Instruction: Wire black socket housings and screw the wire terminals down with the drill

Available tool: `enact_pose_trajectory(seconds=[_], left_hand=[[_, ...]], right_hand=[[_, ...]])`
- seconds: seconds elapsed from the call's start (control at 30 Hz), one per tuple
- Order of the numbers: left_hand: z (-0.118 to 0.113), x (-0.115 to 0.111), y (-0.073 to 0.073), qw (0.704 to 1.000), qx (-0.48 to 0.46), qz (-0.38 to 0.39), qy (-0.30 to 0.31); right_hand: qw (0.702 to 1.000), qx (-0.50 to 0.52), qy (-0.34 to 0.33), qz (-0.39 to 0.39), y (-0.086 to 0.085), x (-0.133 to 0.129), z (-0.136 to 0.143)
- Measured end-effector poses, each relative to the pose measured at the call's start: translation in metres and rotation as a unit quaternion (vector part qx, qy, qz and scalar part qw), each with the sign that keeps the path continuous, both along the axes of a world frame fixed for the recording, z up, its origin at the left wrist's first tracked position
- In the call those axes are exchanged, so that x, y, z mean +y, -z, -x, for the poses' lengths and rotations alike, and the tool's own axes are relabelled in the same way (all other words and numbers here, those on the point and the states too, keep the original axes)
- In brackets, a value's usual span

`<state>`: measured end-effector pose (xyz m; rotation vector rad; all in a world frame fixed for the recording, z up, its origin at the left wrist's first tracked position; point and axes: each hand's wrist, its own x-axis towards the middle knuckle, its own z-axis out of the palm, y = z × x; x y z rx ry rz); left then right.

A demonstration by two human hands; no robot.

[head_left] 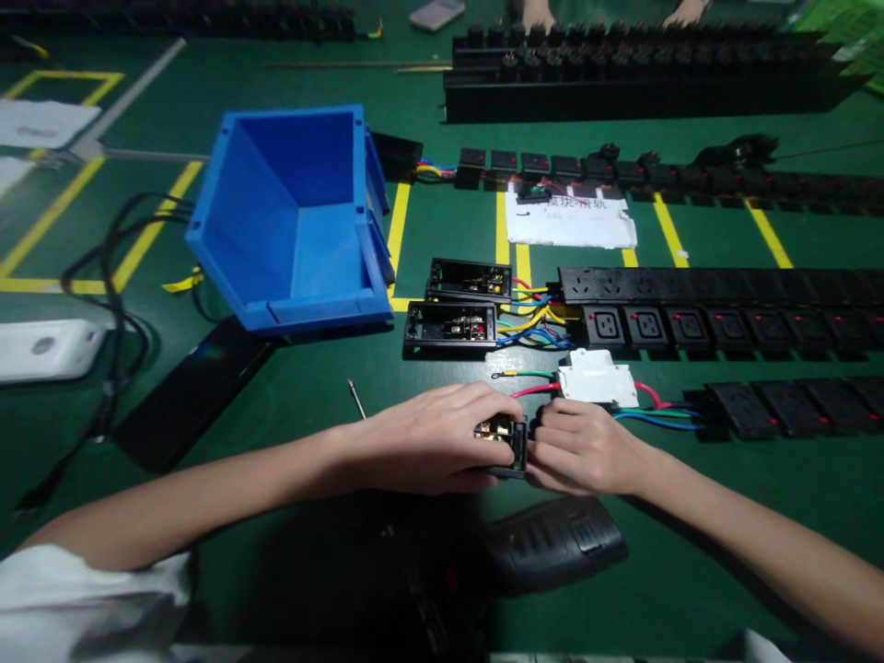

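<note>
My left hand [442, 437] is wrapped over a small black terminal box [517, 451] with brass terminals inside, gripping it just above the green table. Against the right end of this box is my right hand [587, 447], its fingers curled closed; what they pinch, if anything, is hidden. Just beyond my right hand lies a white circuit breaker [595, 378] with red wires on both sides. A green wire [535, 374] with a ring terminal sticks out to its left. Two similar black boxes [452, 327] with brass contacts lie farther back, wired to black socket strips [691, 327].
A blue bin [324, 249] stands at the back left, beside black cables [110, 276] and a dark flat slab [193, 396]. A black ribbed tool handle [559, 543] lies near me. A thin metal rod [355, 398] is left. Another person's hands [537, 14] show at the far side.
</note>
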<state>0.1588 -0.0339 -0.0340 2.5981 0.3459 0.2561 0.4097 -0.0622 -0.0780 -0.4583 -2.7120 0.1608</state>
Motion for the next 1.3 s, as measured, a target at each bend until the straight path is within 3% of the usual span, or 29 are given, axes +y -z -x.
enact_pose_trajectory(seconds=[0.33, 0.77, 1.3], left_hand=[[0.0006, -0.0016, -0.0007, 1.0, 0.007, -0.018, -0.001], [-0.0007, -0.0018, -0.0029, 1.0, 0.018, -0.019, -0.003], [0.0001, -0.0022, -0.0015, 1.0, 0.02, -0.009, -0.007]], right_hand=[[0.998, -0.019, -0.036, 0.046, -0.0055, 0.0039, -0.0046], [1.0, -0.01, -0.028, 0.008, -0.0034, 0.0048, -0.005], [0.998, -0.028, -0.051, 0.026, -0.0051, 0.0064, -0.0076]])
